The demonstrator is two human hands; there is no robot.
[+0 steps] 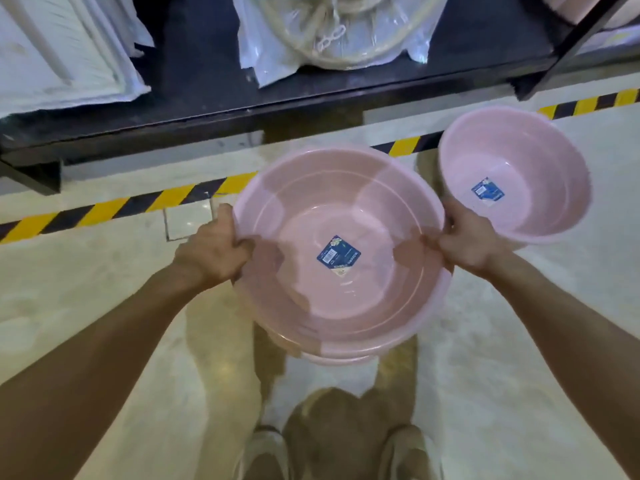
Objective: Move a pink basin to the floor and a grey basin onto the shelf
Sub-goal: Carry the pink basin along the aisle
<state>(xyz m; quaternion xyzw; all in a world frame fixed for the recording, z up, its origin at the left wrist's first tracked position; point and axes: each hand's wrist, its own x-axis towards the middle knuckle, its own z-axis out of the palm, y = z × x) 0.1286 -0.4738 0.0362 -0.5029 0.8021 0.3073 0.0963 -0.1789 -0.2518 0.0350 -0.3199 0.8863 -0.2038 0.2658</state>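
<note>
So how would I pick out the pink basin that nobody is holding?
Find the yellow-and-black striped line on the floor below the dark shelf. At its right end sits a pink basin, just beyond the right hand. It is smaller than the held basin and untouched.

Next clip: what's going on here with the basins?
A person stands in front of a low black shelf, holding a large round pink plastic basin by its rim, left hand on one side and right hand on the other. It is held above the pale floor, seemingly with more pink rims stacked beneath it. A smaller pink basin with a blue label sits to the right. No grey basin is in view.
</note>
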